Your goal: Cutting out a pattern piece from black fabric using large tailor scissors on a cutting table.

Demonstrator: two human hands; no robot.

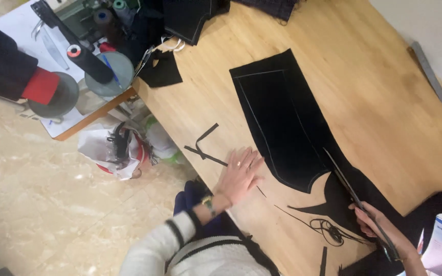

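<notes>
A person in a white knit sleeve leans over a wooden worktable [384, 92], cutting a panel of black fabric [282, 122] marked with pale chalk lines. The panel lies diagonally, its long axis running from the far centre of the table toward the near right, where it narrows under the right hand [379, 225]. That hand is closed around the handles of long scissors [356, 197]; the blades point up and away along the fabric's right edge, roughly in line with the panel's length, and whether they are parted cannot be made out.

The left hand [239, 174] rests flat, fingers spread, on the bare wood just beside the panel's left edge, its fingertips at or near the cloth; it grips nothing. The uncut length of fabric lies ahead of the blades, away from the right hand, which is the nearer one to the cut line.

Narrow black offcuts [203, 145] lie to the left of the flat hand, and loose threads [328, 230] curl near the scissors. A thread cone [90, 61] stands on a side surface at far left. The right wrist and the panel's near end run out of view at the bottom edge.
</notes>
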